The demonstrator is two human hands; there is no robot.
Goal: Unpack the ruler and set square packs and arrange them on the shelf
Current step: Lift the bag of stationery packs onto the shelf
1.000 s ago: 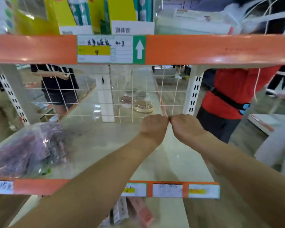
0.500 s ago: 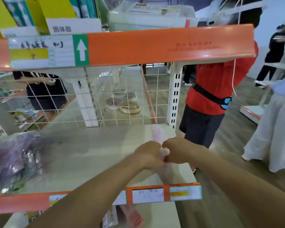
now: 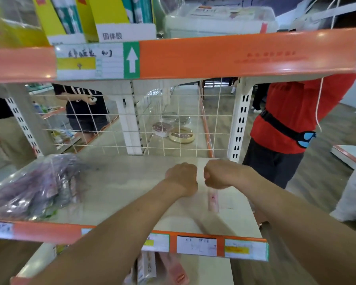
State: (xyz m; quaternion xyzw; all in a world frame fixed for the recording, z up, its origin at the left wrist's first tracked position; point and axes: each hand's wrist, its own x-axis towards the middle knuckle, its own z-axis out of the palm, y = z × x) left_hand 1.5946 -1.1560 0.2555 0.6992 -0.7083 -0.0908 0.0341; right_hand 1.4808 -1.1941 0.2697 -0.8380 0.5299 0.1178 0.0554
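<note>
Both my fists hover side by side over the beige middle shelf (image 3: 115, 182). My left hand (image 3: 182, 178) and my right hand (image 3: 220, 173) are curled tight, a small gap between them. A clear ruler pack (image 3: 213, 199) with a pink ruler inside hangs from under my right hand toward the shelf's front edge. Its lower end is blurred. The fingers of both hands are hidden behind the knuckles, so the grip on the wrapper shows only as a pinch from above.
A crumpled clear bag of purple packs (image 3: 29, 186) lies at the shelf's left. A white wire grid (image 3: 173, 124) closes the back. Pink packs (image 3: 173, 270) sit on the lower shelf. A person in a red top (image 3: 296, 112) stands right of the rack.
My hands came back from the wire grid toward the middle of the shelf with the ruler pack. They touched half a second ago and now sit slightly apart.
</note>
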